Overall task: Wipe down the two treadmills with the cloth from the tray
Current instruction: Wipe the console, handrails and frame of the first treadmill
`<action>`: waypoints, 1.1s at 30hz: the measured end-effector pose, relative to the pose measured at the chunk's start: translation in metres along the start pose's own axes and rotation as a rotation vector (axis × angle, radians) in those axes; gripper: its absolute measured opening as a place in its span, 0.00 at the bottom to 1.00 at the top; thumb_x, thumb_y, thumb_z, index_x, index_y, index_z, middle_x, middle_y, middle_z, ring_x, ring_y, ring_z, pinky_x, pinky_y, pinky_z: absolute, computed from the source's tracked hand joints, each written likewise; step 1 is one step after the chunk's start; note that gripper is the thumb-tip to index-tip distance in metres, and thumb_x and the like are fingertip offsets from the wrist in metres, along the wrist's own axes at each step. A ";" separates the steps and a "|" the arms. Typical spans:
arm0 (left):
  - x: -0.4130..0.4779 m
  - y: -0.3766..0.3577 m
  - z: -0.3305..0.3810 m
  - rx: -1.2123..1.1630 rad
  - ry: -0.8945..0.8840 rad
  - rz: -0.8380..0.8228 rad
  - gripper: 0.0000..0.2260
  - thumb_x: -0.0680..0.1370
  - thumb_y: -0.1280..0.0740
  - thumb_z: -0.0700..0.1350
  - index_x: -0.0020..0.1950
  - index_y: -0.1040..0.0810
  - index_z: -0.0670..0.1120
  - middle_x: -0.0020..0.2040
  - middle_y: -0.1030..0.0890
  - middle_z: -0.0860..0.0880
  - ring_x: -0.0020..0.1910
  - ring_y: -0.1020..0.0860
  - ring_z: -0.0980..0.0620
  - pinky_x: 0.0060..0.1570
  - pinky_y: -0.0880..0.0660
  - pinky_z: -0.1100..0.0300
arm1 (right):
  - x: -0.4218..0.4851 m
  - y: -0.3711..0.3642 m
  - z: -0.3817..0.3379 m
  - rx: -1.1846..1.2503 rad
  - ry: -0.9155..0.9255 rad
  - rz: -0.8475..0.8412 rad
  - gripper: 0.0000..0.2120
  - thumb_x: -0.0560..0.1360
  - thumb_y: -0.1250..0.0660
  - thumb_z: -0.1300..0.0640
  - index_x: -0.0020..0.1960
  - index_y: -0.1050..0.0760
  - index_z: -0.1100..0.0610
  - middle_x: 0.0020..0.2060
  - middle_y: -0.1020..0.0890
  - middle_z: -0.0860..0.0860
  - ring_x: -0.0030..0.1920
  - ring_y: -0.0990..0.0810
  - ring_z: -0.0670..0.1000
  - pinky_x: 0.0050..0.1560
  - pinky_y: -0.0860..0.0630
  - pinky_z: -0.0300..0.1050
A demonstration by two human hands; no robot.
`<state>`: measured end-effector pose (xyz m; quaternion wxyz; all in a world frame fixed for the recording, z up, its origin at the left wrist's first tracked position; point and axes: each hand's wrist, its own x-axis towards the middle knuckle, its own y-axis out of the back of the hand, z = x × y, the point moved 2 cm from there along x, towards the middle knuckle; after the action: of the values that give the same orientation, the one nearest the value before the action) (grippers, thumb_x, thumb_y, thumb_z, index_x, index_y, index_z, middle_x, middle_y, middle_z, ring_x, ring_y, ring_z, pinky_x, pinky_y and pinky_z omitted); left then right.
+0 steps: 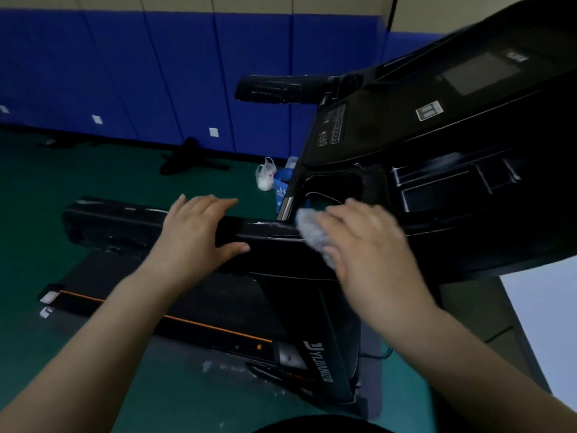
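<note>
A black treadmill fills the right and centre, its console (468, 120) tilted across the upper right and its belt deck (193, 295) below my arms. My left hand (196, 235) grips the near handrail (118, 223) with fingers over the top and thumb under. My right hand (368, 245) presses a grey-white cloth (312, 232) against the handrail where it joins the console, just below the cup holder (334, 185). The right hand is motion-blurred. A second handrail (274, 89) sticks out to the left at the far side.
Green floor (93, 170) runs to a blue padded wall (156, 73). A white plastic bag (265, 175) and blue items lie on the floor past the console. A dark object (190, 157) lies near the wall. White specks dot the floor by the treadmill base.
</note>
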<state>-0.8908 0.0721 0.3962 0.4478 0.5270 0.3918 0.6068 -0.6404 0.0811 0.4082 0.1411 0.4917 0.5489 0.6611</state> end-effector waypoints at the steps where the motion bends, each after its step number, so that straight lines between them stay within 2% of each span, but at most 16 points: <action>1: 0.007 0.002 -0.002 -0.015 -0.007 -0.083 0.33 0.68 0.28 0.61 0.69 0.29 0.50 0.64 0.24 0.48 0.65 0.28 0.47 0.72 0.44 0.49 | 0.003 -0.008 -0.009 0.011 0.033 -0.010 0.24 0.67 0.26 0.60 0.63 0.23 0.56 0.59 0.21 0.52 0.63 0.25 0.57 0.67 0.37 0.52; 3: 0.015 0.005 -0.005 -0.065 -0.023 -0.189 0.30 0.68 0.28 0.61 0.67 0.27 0.51 0.60 0.22 0.49 0.60 0.26 0.48 0.66 0.36 0.52 | 0.010 -0.018 -0.022 0.044 0.064 -0.023 0.21 0.68 0.26 0.57 0.60 0.22 0.57 0.57 0.20 0.51 0.60 0.24 0.55 0.63 0.30 0.51; 5: 0.017 0.006 -0.007 -0.110 -0.039 -0.200 0.28 0.68 0.28 0.60 0.64 0.26 0.51 0.56 0.22 0.51 0.56 0.25 0.49 0.56 0.29 0.55 | 0.016 -0.017 -0.022 0.076 0.043 -0.014 0.17 0.70 0.28 0.56 0.59 0.21 0.56 0.56 0.21 0.50 0.57 0.23 0.54 0.58 0.28 0.49; 8: 0.015 0.003 -0.010 -0.131 -0.083 -0.163 0.26 0.68 0.29 0.61 0.62 0.25 0.51 0.52 0.23 0.52 0.55 0.26 0.50 0.53 0.28 0.55 | 0.015 0.005 0.001 0.021 -0.113 0.067 0.10 0.71 0.31 0.58 0.53 0.19 0.54 0.52 0.21 0.51 0.52 0.24 0.55 0.51 0.28 0.48; 11: 0.014 0.001 -0.011 -0.125 -0.141 -0.106 0.24 0.69 0.31 0.63 0.61 0.24 0.52 0.49 0.24 0.53 0.53 0.26 0.50 0.51 0.27 0.56 | 0.004 0.031 0.034 -0.082 -0.284 0.174 0.07 0.71 0.30 0.60 0.49 0.18 0.58 0.46 0.22 0.55 0.45 0.25 0.58 0.43 0.28 0.50; 13: 0.014 0.002 -0.011 -0.111 -0.167 -0.087 0.25 0.69 0.32 0.64 0.61 0.25 0.52 0.50 0.23 0.53 0.54 0.26 0.50 0.51 0.27 0.56 | 0.004 0.032 0.034 -0.125 -0.281 0.152 0.10 0.73 0.34 0.58 0.50 0.18 0.59 0.45 0.22 0.56 0.45 0.24 0.60 0.42 0.26 0.50; 15: 0.015 0.003 -0.012 -0.102 -0.185 -0.074 0.25 0.69 0.33 0.65 0.61 0.25 0.53 0.51 0.23 0.53 0.54 0.26 0.50 0.50 0.27 0.56 | 0.016 0.014 0.009 -0.059 -0.197 0.080 0.14 0.72 0.40 0.53 0.52 0.19 0.55 0.44 0.21 0.55 0.44 0.23 0.59 0.42 0.24 0.50; 17: 0.014 0.003 -0.014 -0.104 -0.197 -0.057 0.25 0.69 0.34 0.66 0.60 0.24 0.53 0.50 0.22 0.54 0.53 0.25 0.50 0.48 0.27 0.56 | 0.033 -0.017 -0.030 0.002 -0.127 0.003 0.15 0.73 0.38 0.54 0.58 0.22 0.53 0.46 0.21 0.53 0.46 0.24 0.58 0.44 0.25 0.50; 20: 0.014 0.000 -0.017 -0.122 -0.192 -0.034 0.24 0.68 0.33 0.66 0.59 0.23 0.54 0.49 0.22 0.54 0.52 0.25 0.50 0.44 0.28 0.57 | 0.049 -0.048 -0.071 0.005 -0.093 -0.020 0.18 0.74 0.35 0.55 0.64 0.25 0.52 0.49 0.21 0.51 0.51 0.25 0.56 0.49 0.30 0.50; 23: 0.014 -0.001 -0.018 -0.127 -0.188 -0.016 0.24 0.68 0.32 0.66 0.58 0.23 0.54 0.48 0.22 0.54 0.52 0.25 0.50 0.42 0.30 0.58 | 0.051 -0.039 -0.062 0.030 -0.112 -0.076 0.13 0.73 0.33 0.57 0.57 0.21 0.50 0.49 0.20 0.49 0.52 0.25 0.55 0.49 0.32 0.48; 26: 0.015 0.000 -0.020 -0.131 -0.188 -0.011 0.26 0.68 0.34 0.68 0.59 0.23 0.54 0.51 0.22 0.54 0.54 0.25 0.49 0.45 0.28 0.57 | 0.039 -0.006 -0.022 -0.198 -0.178 -0.127 0.09 0.71 0.39 0.53 0.49 0.22 0.47 0.42 0.22 0.47 0.46 0.24 0.54 0.40 0.31 0.45; 28: 0.015 -0.001 -0.020 -0.123 -0.194 -0.004 0.27 0.68 0.35 0.69 0.60 0.24 0.53 0.51 0.21 0.54 0.55 0.24 0.49 0.45 0.28 0.57 | 0.021 0.021 0.007 -0.243 -0.337 -0.015 0.13 0.73 0.42 0.54 0.50 0.20 0.49 0.44 0.19 0.50 0.47 0.23 0.56 0.45 0.27 0.49; 30: 0.016 -0.001 -0.020 -0.112 -0.201 0.004 0.28 0.68 0.36 0.69 0.60 0.24 0.53 0.52 0.21 0.54 0.54 0.24 0.49 0.44 0.28 0.57 | 0.012 0.033 0.014 -0.205 -0.434 0.103 0.13 0.73 0.40 0.56 0.52 0.18 0.55 0.44 0.17 0.53 0.46 0.23 0.58 0.48 0.26 0.51; 33: 0.015 -0.001 -0.020 -0.107 -0.197 -0.014 0.28 0.69 0.36 0.69 0.61 0.24 0.54 0.52 0.22 0.54 0.54 0.24 0.50 0.43 0.28 0.57 | 0.029 0.009 -0.025 -0.070 -0.394 0.069 0.07 0.69 0.36 0.60 0.43 0.21 0.58 0.34 0.19 0.52 0.38 0.21 0.57 0.41 0.24 0.49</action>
<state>-0.9107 0.0871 0.3970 0.5160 0.5566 0.3167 0.5690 -0.6713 0.0836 0.4325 0.2403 0.6248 0.4702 0.5751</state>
